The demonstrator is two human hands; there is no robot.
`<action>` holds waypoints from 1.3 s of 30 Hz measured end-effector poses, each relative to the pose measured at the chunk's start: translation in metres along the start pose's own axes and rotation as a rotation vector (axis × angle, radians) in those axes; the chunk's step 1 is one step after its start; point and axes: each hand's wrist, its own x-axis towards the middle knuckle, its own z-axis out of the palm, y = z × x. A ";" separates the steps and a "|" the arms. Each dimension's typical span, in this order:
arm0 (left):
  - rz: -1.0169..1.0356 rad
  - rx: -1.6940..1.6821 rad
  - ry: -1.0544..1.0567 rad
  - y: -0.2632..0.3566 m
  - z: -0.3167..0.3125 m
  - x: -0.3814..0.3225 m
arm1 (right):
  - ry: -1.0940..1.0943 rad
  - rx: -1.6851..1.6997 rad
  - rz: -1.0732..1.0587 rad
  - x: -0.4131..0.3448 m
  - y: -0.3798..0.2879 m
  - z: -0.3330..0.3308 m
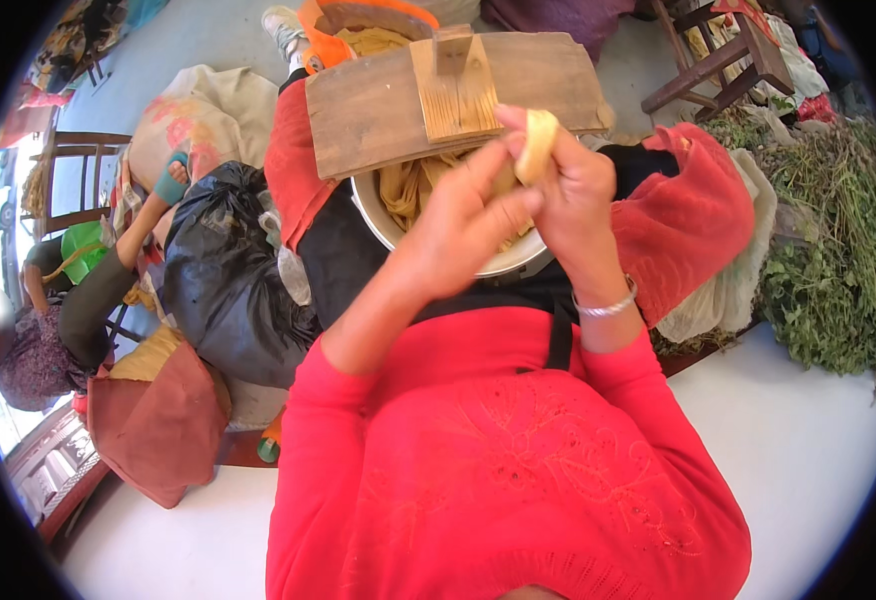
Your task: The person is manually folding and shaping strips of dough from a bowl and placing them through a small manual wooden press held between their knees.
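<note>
A pale yellow, leaf-like strip [537,148] is looped around the fingers of my right hand [576,184], which wears a silver bracelet. My left hand [449,221] meets it from the left, its thumb against the right hand and its fingertips close to the strip. Whether the left fingers pinch anything is hidden. Beneath both hands, a metal pot [366,210] sits between my legs and holds more yellowish strips [404,191]. Across the pot's far side lies a wooden board [366,109] with a lighter plank and an upright wooden block [453,51] fixed on it.
A black plastic bag [231,277] bulges at my left, near a co-worker's gloved hand [175,180]. An orange container [374,15] of yellowish material stands beyond the board. To the right are a heap of green plants [828,262] and a wooden stool [730,60].
</note>
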 end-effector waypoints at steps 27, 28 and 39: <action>-0.087 0.787 0.079 -0.031 -0.009 -0.004 | -0.292 0.641 0.402 -0.041 0.074 0.016; -0.147 0.817 0.099 -0.035 -0.009 0.000 | -0.257 0.540 0.338 -0.039 0.073 0.017; -0.279 -0.198 0.412 -0.071 0.006 -0.005 | 0.018 0.185 0.105 -0.022 0.040 0.018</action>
